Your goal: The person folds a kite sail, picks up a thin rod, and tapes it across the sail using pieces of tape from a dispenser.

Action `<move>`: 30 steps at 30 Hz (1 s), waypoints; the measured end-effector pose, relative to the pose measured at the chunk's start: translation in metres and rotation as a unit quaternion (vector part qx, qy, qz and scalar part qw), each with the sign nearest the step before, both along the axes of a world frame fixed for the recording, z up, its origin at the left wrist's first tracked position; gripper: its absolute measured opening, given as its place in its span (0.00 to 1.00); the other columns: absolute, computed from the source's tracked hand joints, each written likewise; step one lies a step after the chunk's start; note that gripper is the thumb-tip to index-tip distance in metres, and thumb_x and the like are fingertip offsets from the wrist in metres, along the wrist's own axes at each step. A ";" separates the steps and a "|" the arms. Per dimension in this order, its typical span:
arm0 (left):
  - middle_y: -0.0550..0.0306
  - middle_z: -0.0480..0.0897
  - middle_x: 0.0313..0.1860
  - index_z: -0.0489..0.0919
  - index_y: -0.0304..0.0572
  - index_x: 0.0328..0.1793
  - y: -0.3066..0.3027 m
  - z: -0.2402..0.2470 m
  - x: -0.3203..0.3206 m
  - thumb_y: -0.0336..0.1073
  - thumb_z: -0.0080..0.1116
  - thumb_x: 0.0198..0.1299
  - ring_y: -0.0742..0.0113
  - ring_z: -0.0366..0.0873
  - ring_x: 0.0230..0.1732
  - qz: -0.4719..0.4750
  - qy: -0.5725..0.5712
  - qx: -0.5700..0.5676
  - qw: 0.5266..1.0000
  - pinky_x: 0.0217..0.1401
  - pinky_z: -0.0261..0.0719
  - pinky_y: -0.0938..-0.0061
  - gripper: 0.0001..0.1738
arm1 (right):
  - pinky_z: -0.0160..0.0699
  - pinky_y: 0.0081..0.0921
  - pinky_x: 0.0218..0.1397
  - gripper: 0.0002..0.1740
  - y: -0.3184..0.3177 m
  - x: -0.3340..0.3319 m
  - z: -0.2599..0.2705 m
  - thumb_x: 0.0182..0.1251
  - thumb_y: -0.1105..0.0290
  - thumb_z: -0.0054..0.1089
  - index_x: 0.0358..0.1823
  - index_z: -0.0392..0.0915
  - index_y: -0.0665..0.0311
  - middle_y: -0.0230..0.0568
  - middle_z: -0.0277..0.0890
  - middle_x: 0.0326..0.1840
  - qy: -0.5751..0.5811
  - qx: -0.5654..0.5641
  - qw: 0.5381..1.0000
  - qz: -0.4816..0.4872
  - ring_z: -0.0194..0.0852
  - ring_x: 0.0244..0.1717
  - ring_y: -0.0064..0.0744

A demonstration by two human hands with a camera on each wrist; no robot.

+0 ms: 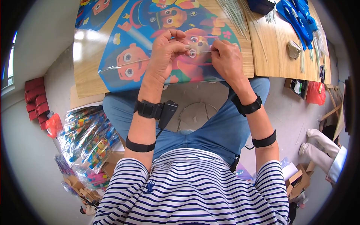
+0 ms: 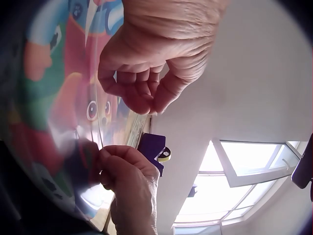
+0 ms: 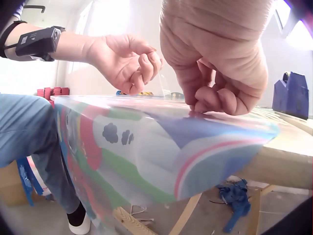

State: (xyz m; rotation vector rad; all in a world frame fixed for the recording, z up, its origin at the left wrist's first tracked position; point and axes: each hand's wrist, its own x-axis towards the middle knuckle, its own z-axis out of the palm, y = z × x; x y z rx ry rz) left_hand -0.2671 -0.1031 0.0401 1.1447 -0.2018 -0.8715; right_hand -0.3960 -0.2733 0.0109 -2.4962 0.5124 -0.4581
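Observation:
A kite sheet (image 1: 123, 45) printed with cartoon faces and dogs lies across the near part of the table, its lower edge hanging over the person's lap. Above it, the left hand (image 1: 165, 52) is raised with thumb and forefinger meeting on a fine, pale thread (image 3: 162, 83). The right hand (image 1: 228, 60) is low over the sheet's right part, thumb and forefinger pinched together at the printed surface. In the left wrist view, thin strands run to the fingertips of the right hand (image 2: 129, 176). The other fingers of both hands are curled inward.
Thin pale rods (image 1: 234, 17) lie at the back of the wooden table (image 1: 277, 56). A dark blue box (image 1: 261, 5), blue straps (image 1: 300, 20) and a crumpled beige lump (image 1: 294, 49) are on the right. Shiny packed prints (image 1: 84, 131) are at lower left. Another person's legs (image 1: 320, 148) show at right.

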 end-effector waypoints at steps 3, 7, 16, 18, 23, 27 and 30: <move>0.54 0.84 0.38 0.77 0.33 0.53 0.001 -0.004 -0.001 0.20 0.61 0.56 0.67 0.84 0.37 0.007 0.013 -0.008 1.000 0.47 0.83 0.74 0.18 | 0.78 0.48 0.38 0.04 0.004 -0.002 0.003 0.57 0.74 0.58 0.32 0.81 0.62 0.47 0.80 0.34 -0.003 -0.024 1.000 0.009 0.80 0.35 0.55; 0.54 0.84 0.37 0.77 0.33 0.54 0.001 -0.007 -0.002 0.21 0.61 0.56 0.67 0.84 0.37 0.010 0.020 -0.010 1.000 0.47 0.83 0.74 0.18 | 0.78 0.48 0.39 0.03 0.003 -0.004 0.002 0.58 0.73 0.60 0.32 0.81 0.62 0.46 0.80 0.34 -0.018 -0.001 1.000 0.009 0.80 0.35 0.55; 0.54 0.84 0.38 0.76 0.34 0.54 0.001 -0.011 0.000 0.21 0.61 0.56 0.67 0.85 0.37 0.012 0.020 -0.008 1.000 0.46 0.83 0.74 0.18 | 0.77 0.45 0.41 0.02 0.001 -0.001 0.002 0.59 0.72 0.62 0.32 0.81 0.63 0.46 0.79 0.33 0.010 0.043 0.999 -0.007 0.80 0.39 0.53; 0.54 0.84 0.38 0.76 0.34 0.54 0.001 -0.011 0.000 0.21 0.61 0.56 0.67 0.85 0.38 0.009 0.019 -0.003 1.000 0.46 0.83 0.74 0.18 | 0.77 0.45 0.41 0.03 0.004 -0.002 0.004 0.59 0.72 0.63 0.32 0.81 0.63 0.46 0.79 0.33 0.009 0.006 1.000 -0.006 0.80 0.39 0.53; 0.54 0.85 0.38 0.76 0.34 0.53 0.000 -0.011 0.000 0.20 0.62 0.56 0.67 0.85 0.38 0.007 0.017 -0.003 1.000 0.48 0.84 0.74 0.17 | 0.77 0.44 0.42 0.03 -0.005 -0.005 0.001 0.57 0.73 0.65 0.30 0.80 0.64 0.47 0.79 0.33 0.012 0.057 0.998 -0.020 0.80 0.39 0.53; 0.53 0.85 0.38 0.77 0.34 0.52 -0.001 -0.010 0.000 0.20 0.62 0.55 0.67 0.85 0.38 0.014 0.015 -0.004 1.000 0.47 0.84 0.74 0.17 | 0.77 0.44 0.42 0.05 -0.011 -0.007 0.002 0.55 0.72 0.67 0.29 0.80 0.64 0.47 0.81 0.34 0.027 0.103 0.993 -0.043 0.80 0.40 0.52; 0.52 0.85 0.38 0.77 0.33 0.51 -0.001 -0.010 -0.001 0.20 0.61 0.55 0.67 0.85 0.37 0.016 0.016 -0.005 1.000 0.45 0.85 0.75 0.16 | 0.77 0.44 0.42 0.05 -0.011 -0.006 0.005 0.55 0.71 0.68 0.29 0.81 0.64 0.47 0.81 0.34 0.037 0.108 0.992 -0.049 0.81 0.40 0.52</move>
